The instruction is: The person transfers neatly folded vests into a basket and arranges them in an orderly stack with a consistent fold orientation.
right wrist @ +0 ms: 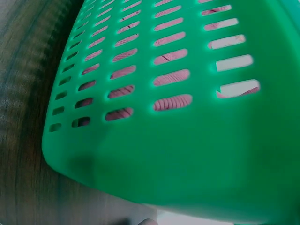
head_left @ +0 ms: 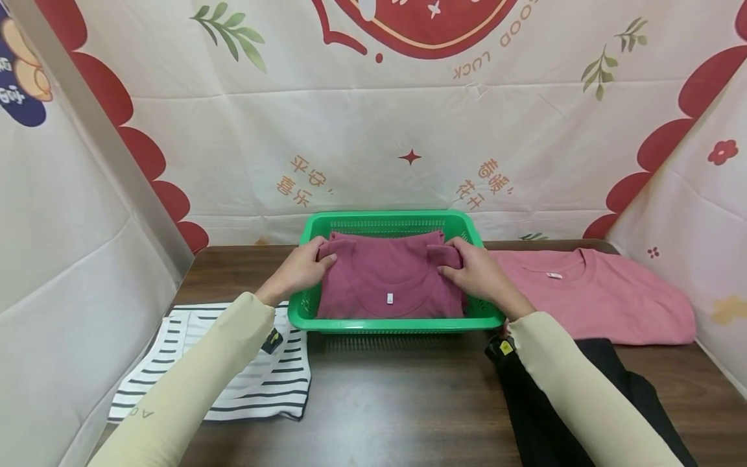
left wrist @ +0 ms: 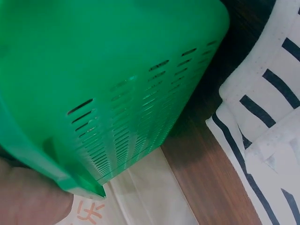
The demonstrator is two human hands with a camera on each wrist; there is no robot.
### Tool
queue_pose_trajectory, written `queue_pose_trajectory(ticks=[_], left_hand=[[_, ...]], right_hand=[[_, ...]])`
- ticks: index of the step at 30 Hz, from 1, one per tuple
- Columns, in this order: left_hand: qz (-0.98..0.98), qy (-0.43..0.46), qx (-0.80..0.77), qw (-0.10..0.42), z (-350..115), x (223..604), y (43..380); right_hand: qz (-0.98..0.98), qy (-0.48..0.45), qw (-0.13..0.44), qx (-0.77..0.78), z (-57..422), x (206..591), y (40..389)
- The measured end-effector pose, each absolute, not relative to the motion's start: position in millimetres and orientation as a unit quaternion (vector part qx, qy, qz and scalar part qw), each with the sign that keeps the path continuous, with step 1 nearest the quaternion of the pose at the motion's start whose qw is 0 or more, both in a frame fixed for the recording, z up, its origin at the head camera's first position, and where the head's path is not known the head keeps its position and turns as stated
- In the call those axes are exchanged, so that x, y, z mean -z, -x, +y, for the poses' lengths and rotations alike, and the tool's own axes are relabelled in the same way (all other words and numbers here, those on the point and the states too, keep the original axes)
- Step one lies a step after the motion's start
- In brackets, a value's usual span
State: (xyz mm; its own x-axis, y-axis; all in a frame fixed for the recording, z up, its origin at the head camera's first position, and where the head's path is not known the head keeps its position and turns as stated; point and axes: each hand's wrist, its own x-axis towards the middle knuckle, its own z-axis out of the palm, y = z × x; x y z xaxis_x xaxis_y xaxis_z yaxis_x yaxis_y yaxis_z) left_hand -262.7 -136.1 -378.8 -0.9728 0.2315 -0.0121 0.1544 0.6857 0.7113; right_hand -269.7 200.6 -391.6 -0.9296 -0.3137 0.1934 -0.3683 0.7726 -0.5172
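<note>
In the head view a folded mauve T-shirt (head_left: 388, 272), with a small white label below its neckline, lies inside a green plastic basket (head_left: 397, 325). My left hand (head_left: 300, 267) pinches the shirt's upper left corner between thumb and fingers, over the basket's left rim. At the opposite corner my right hand (head_left: 480, 271) grips the shirt the same way. The left wrist view has the slotted basket wall (left wrist: 140, 28) with part of the left hand (left wrist: 33, 197) beside the rim. Through the slots of the basket (right wrist: 187, 154) in the right wrist view, pinkish fabric shows.
A black-and-white striped garment (head_left: 262, 389) lies left of the basket on the dark wooden table (head_left: 397, 402). To the right are a folded pink T-shirt (head_left: 630, 305) and a black garment (head_left: 618, 370), partly under the right forearm. A printed cloth (head_left: 362, 130) hangs behind the table.
</note>
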Motion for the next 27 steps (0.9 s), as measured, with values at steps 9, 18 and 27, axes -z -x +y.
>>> queue_pose_trajectory(ticks=[9,18,27], left_hand=[[0.92,-0.106,-0.374,0.05,-136.6,377.0,261.1],[0.924,-0.092,-0.367,0.052,-136.8,379.5,261.4],[0.903,-0.103,-0.411,0.069,-137.4,380.1,260.3]], right_hand=[[-0.943,-0.177,0.059,-0.275,199.2,392.8,268.4],[-0.946,-0.174,0.058,-0.269,197.4,392.6,266.6],[-0.946,-0.172,0.061,-0.267,195.4,395.4,268.0]])
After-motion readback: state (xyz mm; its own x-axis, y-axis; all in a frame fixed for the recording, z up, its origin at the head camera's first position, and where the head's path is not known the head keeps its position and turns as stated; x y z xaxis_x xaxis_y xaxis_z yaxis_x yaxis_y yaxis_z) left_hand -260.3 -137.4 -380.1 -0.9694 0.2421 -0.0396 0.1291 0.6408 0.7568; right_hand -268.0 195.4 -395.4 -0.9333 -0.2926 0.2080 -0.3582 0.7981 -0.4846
